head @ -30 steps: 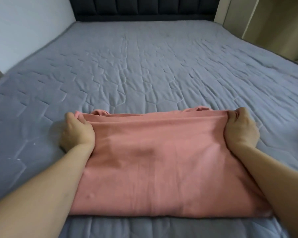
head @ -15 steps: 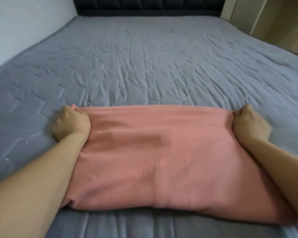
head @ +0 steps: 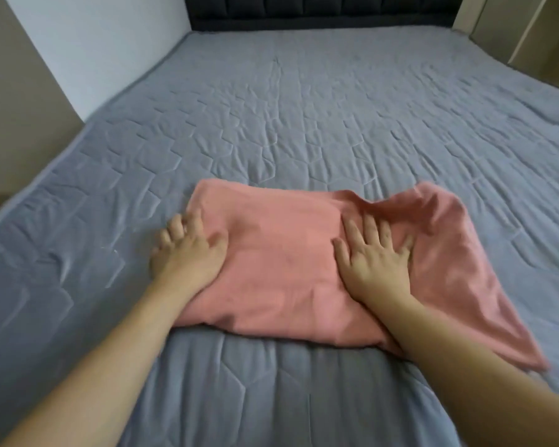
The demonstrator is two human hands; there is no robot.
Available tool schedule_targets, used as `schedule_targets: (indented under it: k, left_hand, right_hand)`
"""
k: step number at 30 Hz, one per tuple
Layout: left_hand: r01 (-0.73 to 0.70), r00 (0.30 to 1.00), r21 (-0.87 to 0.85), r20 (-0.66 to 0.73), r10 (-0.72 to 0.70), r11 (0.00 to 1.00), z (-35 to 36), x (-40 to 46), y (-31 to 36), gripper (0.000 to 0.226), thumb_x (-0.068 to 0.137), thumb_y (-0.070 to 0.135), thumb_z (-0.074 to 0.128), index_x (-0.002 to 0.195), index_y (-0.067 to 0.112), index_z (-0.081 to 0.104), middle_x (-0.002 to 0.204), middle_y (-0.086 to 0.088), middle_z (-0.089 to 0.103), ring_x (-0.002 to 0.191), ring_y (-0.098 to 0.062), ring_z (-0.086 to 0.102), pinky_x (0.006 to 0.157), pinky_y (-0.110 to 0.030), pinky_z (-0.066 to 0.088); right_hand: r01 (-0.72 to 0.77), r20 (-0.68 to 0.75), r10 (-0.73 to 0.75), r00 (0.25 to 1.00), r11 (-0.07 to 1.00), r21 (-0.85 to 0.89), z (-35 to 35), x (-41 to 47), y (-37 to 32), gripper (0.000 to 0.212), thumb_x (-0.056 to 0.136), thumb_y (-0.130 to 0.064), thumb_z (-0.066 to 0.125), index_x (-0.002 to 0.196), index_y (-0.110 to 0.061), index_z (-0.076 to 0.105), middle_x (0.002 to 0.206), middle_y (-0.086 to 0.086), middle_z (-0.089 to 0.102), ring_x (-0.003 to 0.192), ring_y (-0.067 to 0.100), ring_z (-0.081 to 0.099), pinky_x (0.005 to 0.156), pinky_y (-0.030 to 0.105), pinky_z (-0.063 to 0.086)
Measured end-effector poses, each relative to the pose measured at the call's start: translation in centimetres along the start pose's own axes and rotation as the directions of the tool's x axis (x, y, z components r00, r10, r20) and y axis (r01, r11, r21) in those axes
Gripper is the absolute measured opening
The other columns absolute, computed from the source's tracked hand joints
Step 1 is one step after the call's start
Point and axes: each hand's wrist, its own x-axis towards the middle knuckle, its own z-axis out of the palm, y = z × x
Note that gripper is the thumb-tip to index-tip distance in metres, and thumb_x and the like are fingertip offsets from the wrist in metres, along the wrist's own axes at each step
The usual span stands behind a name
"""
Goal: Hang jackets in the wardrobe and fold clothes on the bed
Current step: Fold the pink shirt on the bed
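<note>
My two forearms came up from the bottom edge, cut off at about 7 and 5 o'clock, so nothing of me above them showed. Between them lay the near strip of the bed (head: pixel 271 398), covered in a grey quilted sheet with a stitched hexagon pattern.

Just past that strip lay the pink garment (head: pixel 281 269), folded into a thick pad at the middle of the bed's near half. Its right part, out toward 3 o'clock, was rumpled and stood up in a loose flap, and its near right corner trailed to a point by my right forearm. Motion blur softened that flap, so I could not make out how many layers it had. What kind of garment it was I could not tell either; no label or print showed on it.

My left hand (head: pixel 188 253) rested at the garment's left edge, at about 9 o'clock of the pad, thumb on the cloth and fingers spread, partly on the cloth and partly on the sheet. That grip was loose and held nothing. My right hand (head: pixel 373 256) lay flat on top of the garment right of its middle, fingers straight and fanned toward 12 o'clock, pressing down with nothing taken hold of.

Farther off, the sheet ran wrinkled to a dark padded headboard (head: pixel 320 11) at 12 o'clock, cut off by the top edge. A pale wall (head: pixel 94 43) stood at 10 o'clock, and beige panels (head: pixel 530 30) at 2 o'clock were too cropped to identify.
</note>
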Motion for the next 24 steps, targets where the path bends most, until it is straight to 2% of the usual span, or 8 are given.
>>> schedule_targets:
  k: [3,7,10,13,17,20,22,24]
  left_hand:
    - [-0.061,0.997,0.087,-0.039,0.064,0.994,0.5,-4.0,-0.2,0.068,0.093,0.054,0.039,0.151,0.019,0.03,0.144,-0.016,0.041,0.128,-0.036,0.039,0.104,-0.047,0.029]
    - [-0.014,0.992,-0.078,-0.125,0.004,0.997,0.0,-3.1,-0.2,0.056,0.092,0.045,0.048,0.132,0.006,0.043,0.123,-0.027,0.053,0.112,-0.042,0.051,0.092,-0.047,0.04]
    - [0.075,0.994,-0.172,-0.064,-0.087,0.982,-0.3,-1.8,-1.2,0.049,0.092,0.047,0.042,0.109,0.002,0.049,0.112,-0.031,0.06,0.105,-0.046,0.058,0.085,-0.047,0.045]
    - [0.084,0.996,-0.218,0.031,-0.079,0.972,-0.6,-0.7,-2.3,0.055,0.096,0.047,0.037,0.112,-0.001,0.057,0.119,-0.03,0.06,0.11,-0.046,0.057,0.088,-0.046,0.045]
    - [0.182,0.973,-0.482,0.214,-0.086,0.857,-0.6,0.9,-3.7,0.059,0.095,0.05,0.041,0.116,-0.002,0.06,0.122,-0.027,0.06,0.11,-0.042,0.058,0.092,-0.045,0.046]
    - [0.266,0.935,-0.614,0.352,-0.044,0.743,-1.6,1.2,-4.9,0.057,0.086,0.052,0.053,0.108,0.001,0.065,0.107,-0.023,0.068,0.095,-0.036,0.065,0.074,-0.037,0.049]
    - [0.36,0.858,-0.675,0.51,0.056,0.644,-3.1,0.6,-5.9,0.054,0.067,0.047,0.064,0.1,0.005,0.07,0.093,-0.016,0.073,0.084,-0.034,0.07,0.07,-0.034,0.051]
    - [0.41,0.755,-0.681,0.626,0.193,0.606,-4.3,0.0,-6.7,0.054,0.054,0.042,0.072,0.095,0.007,0.073,0.085,-0.012,0.076,0.08,-0.031,0.073,0.081,-0.042,0.058]
  right_hand:
    - [0.013,0.005,-0.013,1.0,1.0,-0.018,0.1,0.8,0.3,0.065,0.089,-0.063,0.004,0.151,-0.042,0.011,0.163,-0.003,0.009,0.149,0.023,0.005,0.112,0.067,0.0]
    - [0.004,0.001,-0.004,1.0,1.0,0.006,0.9,1.2,0.8,0.068,0.086,-0.068,0.001,0.15,-0.045,0.004,0.163,-0.006,0.002,0.15,0.019,0.0,0.113,0.063,-0.004]
    - [-0.04,0.078,0.038,0.996,0.999,0.029,0.6,2.7,1.4,0.071,0.083,-0.072,0.003,0.15,-0.048,-0.001,0.163,-0.006,-0.006,0.15,0.015,-0.005,0.113,0.06,-0.007]
    - [-0.094,0.229,0.097,0.969,0.995,-0.022,0.0,3.7,1.3,0.07,0.085,-0.069,0.009,0.151,-0.047,0.0,0.163,-0.007,-0.006,0.15,0.015,-0.005,0.113,0.061,-0.01]
    - [-0.174,0.279,0.237,0.93,0.957,-0.231,-2.9,7.7,-2.8,0.065,0.09,-0.053,0.025,0.15,-0.028,0.025,0.159,0.003,0.022,0.146,0.028,0.02,0.113,0.063,0.003]
    - [-0.034,0.149,0.033,0.988,0.999,0.006,-4.0,10.1,-10.3,0.054,0.088,-0.035,0.046,0.141,-0.025,0.041,0.146,0.006,0.043,0.132,0.03,0.043,0.11,0.045,0.029]
    - [0.129,0.174,-0.173,0.969,0.963,0.238,-3.6,10.4,-15.9,0.049,0.092,-0.042,0.048,0.136,-0.021,0.048,0.137,0.007,0.052,0.125,0.029,0.049,0.099,0.037,0.036]
    - [0.238,0.26,-0.297,0.919,0.942,0.236,-2.5,10.5,-20.3,0.062,0.09,-0.062,0.04,0.13,-0.017,0.053,0.134,0.011,0.055,0.121,0.03,0.051,0.093,0.037,0.038]
